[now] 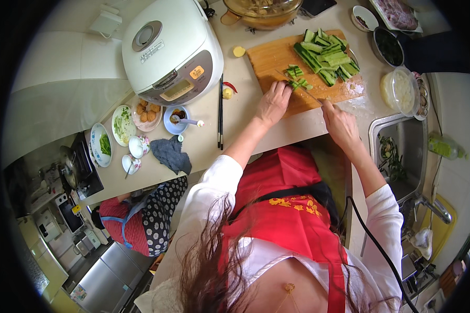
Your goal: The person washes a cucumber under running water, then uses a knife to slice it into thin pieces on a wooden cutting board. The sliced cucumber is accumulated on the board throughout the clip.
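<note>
My right hand (340, 123) grips the handle of a kitchen knife (308, 93), its blade slanting up and left over the wooden cutting board (268, 56). Beside the blade, the bent fingertips of my left hand (275, 102) hold small cucumber pieces (300, 84) against the board. A short cut cucumber section (294, 71) lies just beyond the knife. Farther up the board is a pile of cucumber strips (329, 54) with dark green skin. White bits and wet spots mark the board's right corner.
A white rice cooker (172, 51) stands left of the board. Black chopsticks (220, 113), a red chili (230, 87) and ginger (239, 51) lie between them. Right are a tub of white food (400, 92) and a metal sink (399, 137). Another person (137, 223) bends at left.
</note>
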### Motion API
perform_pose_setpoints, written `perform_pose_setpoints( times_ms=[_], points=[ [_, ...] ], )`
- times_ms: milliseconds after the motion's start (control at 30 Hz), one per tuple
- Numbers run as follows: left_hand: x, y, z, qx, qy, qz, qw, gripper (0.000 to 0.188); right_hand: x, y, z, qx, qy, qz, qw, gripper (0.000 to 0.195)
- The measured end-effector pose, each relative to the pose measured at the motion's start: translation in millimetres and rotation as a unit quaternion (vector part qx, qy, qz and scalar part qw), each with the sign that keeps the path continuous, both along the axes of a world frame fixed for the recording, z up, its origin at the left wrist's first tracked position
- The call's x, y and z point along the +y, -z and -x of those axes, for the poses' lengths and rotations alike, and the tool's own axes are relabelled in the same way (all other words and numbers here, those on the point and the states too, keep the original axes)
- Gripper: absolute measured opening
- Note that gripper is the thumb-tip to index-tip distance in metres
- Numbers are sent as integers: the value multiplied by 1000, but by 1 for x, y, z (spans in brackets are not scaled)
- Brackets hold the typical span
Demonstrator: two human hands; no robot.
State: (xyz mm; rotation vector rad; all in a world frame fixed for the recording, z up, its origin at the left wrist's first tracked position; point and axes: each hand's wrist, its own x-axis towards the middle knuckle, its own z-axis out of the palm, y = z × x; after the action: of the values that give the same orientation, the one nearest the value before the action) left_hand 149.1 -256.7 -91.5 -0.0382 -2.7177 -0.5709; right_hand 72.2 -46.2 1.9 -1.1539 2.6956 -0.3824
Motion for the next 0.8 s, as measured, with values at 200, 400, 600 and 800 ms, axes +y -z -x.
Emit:
perform_pose_setpoints(
  times_ms=[200, 400, 600, 800],
  points=[
    [2, -5, 1, 64, 17, -8, 998, 26, -21, 28, 12, -9, 1, -16, 1000, 12],
    [-25, -5, -10, 35, 82, 21, 996, 30, -3, -12, -3, -21, -11, -12, 1000, 10],
    [-35, -14, -5, 88, 138, 45, 986, 23, -18, 19, 6, -20, -20, -10, 1000, 8],
    [-42, -7, -9, 42, 121, 78, 989, 21, -11, 17, -4, -48, -14, -16, 999, 11]
  ],
)
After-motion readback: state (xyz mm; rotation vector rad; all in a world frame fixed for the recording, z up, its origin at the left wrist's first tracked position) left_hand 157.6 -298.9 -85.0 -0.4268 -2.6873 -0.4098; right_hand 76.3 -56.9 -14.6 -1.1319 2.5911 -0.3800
